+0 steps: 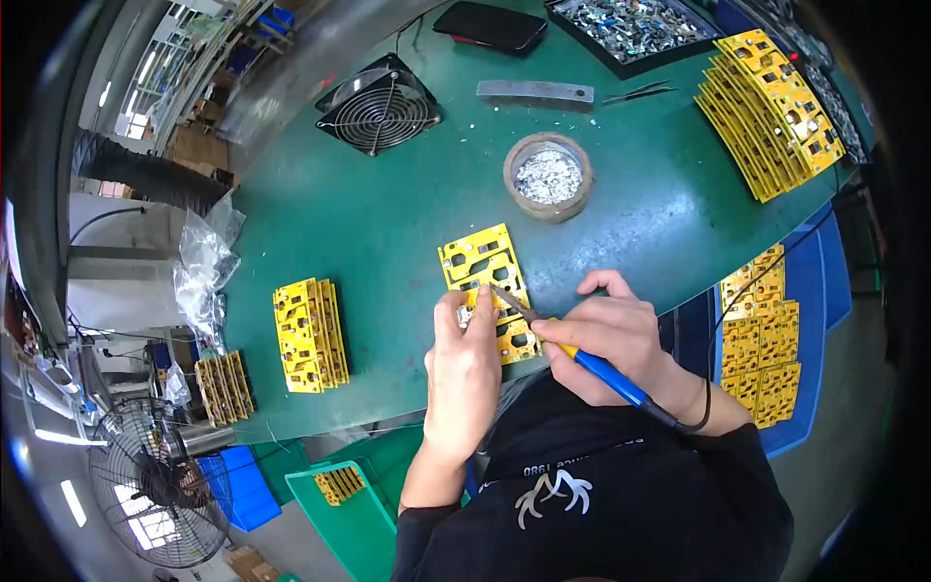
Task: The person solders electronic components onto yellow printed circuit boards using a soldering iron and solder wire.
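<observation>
A yellow circuit board panel [482, 248] with cut-outs and small parts lies flat on the green table in front of me. My left hand [464, 364] is on its near left part, with fingers bent and fingertips pressed down on it. Whether a small part sits between those fingertips is hidden. In my right hand [621, 339] is a soldering iron [606, 371] with a blue and yellow handle, held like a pen. Its metal tip slants to the board, close to my left fingertips. A black cord runs from the handle's end around my right wrist.
Beyond the board stands a round tub [548, 179] of small silvery pieces. Stacked yellow boards stand at left [310, 335] and far right [771, 116]. At the back are a square fan [380, 107], metal bar [535, 93], tweezers [640, 92] and parts tray [621, 63]. A blue bin [810, 359] holds boards.
</observation>
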Motion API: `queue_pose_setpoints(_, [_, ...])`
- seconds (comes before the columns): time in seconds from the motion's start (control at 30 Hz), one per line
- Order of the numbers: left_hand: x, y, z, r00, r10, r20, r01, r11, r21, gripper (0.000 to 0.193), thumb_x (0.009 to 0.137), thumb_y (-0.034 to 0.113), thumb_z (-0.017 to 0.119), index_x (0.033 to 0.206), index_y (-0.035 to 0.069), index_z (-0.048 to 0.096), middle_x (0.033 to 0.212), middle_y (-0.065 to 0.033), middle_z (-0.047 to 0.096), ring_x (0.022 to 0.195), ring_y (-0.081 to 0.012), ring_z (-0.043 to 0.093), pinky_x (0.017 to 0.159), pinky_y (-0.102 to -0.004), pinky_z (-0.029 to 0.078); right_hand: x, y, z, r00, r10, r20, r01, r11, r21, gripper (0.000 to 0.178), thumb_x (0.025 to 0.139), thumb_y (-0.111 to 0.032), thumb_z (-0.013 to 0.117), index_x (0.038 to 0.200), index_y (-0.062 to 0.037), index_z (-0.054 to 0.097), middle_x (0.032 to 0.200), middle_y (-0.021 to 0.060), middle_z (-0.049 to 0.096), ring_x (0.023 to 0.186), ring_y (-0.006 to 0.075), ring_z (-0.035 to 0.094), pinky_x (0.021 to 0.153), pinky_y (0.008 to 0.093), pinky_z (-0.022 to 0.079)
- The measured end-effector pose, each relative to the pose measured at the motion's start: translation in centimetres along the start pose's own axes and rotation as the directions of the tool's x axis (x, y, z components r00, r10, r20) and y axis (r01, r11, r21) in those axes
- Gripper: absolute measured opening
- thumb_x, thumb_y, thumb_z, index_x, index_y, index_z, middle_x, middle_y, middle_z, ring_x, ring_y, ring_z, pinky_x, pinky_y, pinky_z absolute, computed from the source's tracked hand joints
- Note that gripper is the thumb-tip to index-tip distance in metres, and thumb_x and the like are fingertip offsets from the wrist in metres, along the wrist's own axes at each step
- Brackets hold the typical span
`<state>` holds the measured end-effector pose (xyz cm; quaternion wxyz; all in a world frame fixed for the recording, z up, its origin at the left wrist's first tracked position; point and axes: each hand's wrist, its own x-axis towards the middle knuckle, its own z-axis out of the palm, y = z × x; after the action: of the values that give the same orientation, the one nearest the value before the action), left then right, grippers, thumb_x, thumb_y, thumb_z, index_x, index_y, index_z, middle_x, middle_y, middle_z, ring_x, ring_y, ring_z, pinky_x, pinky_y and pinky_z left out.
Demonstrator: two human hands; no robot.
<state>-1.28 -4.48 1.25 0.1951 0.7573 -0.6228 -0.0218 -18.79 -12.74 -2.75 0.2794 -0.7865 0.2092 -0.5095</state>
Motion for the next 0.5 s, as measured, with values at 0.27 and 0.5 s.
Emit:
queue_pose_setpoints(0.27, [0.1, -0.9, 0.3, 0.999, 0.038, 0.023, -0.038, 0.999, -0.027, 0.03, 0.099, 0.005, 0.073, 0.129, 0.004, 0.074, 0.118, -0.0157, 0.063, 0.08, -0.0314, 0.072, 0.063, -0.0428, 0.059, -0.1, -0.1, -0.1, 1.0, 0.028, 0.005, -0.028, 0.999, 0.018, 0.029, 0.073, -0.003, 0.083, 0.101, -0.007, 0.081, 0.07, 0.0004, 0.066, 0.061, 0.0172, 0.065, 0.083, 0.0408, 0.053])
queue_pose_setpoints(0.5, [-0.3, -0.4, 0.7, 1.0, 0.006, -0.011, -0.006, 1.0, 0.0, 0.031, 0.099, 0.005, 0.072, 0.13, 0.005, 0.074, 0.121, -0.0164, 0.064, 0.08, -0.0331, 0.072, 0.064, -0.0437, 0.059, 0.3, 0.1, -1.1, 0.999, 0.041, -0.035, -0.04, 0.999, 0.027, 0.029, 0.073, -0.002, 0.083, 0.102, -0.0049, 0.081, 0.071, 0.0019, 0.069, 0.06, 0.0184, 0.067, 0.082, 0.041, 0.054])
